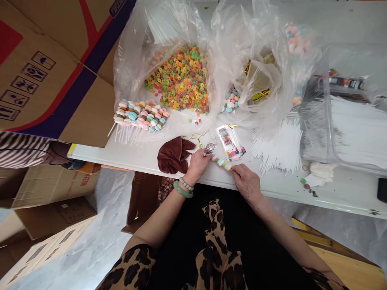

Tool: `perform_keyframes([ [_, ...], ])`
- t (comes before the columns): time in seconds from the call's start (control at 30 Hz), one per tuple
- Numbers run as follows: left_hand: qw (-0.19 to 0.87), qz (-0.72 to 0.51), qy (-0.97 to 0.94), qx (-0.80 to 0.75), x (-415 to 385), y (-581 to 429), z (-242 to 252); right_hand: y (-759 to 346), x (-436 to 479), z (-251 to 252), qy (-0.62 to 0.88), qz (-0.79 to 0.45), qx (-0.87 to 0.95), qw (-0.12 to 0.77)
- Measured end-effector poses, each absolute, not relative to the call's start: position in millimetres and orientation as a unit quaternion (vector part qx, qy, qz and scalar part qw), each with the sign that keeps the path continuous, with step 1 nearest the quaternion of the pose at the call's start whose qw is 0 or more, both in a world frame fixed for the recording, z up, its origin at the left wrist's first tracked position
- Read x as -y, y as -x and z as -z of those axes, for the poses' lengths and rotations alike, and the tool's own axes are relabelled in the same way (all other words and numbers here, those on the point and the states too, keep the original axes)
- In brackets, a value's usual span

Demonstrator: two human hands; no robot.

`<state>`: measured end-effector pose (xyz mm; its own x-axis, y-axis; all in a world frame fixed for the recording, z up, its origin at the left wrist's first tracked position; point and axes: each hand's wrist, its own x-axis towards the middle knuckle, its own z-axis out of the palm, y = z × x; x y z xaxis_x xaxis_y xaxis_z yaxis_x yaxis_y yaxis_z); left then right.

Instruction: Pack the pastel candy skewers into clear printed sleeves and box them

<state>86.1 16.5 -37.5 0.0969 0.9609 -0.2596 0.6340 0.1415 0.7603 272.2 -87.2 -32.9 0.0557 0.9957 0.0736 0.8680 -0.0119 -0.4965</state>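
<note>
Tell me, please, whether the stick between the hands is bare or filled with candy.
Filled where visible: the candy stick shows coloured pieces between the left hand and right hand; I cannot tell beneath the fingers.

Candy row [222, 162]: pink, blue, white and olive pieces, packed end to end; slants down to the right, spans left hand [199, 163] to right hand [246, 181].
Printed wrapper [209, 148]: small, shiny; pinched at left hand's fingertips, by row's upper-left end.

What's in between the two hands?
In the head view, a row of colourful candies spans the gap between the left hand and the right hand, with a shiny wrapper at its left end.
</note>
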Motion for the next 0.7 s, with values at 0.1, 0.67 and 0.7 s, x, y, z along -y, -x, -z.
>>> perform_keyframes([
  [0.1,0.449,-0.230,-0.594,-0.627,-14,-87,39,-270,89,36,0.685,-0.182,0.666,0.230],
  [0.67,0.760,-0.341,-0.251,-0.494,-6,-75,8,-267,93,35,0.640,-0.279,0.626,0.347],
  [0.7,0.752,-0.351,-0.247,-0.500,-5,-76,8,-266,93,33,0.639,-0.275,0.630,0.345],
])
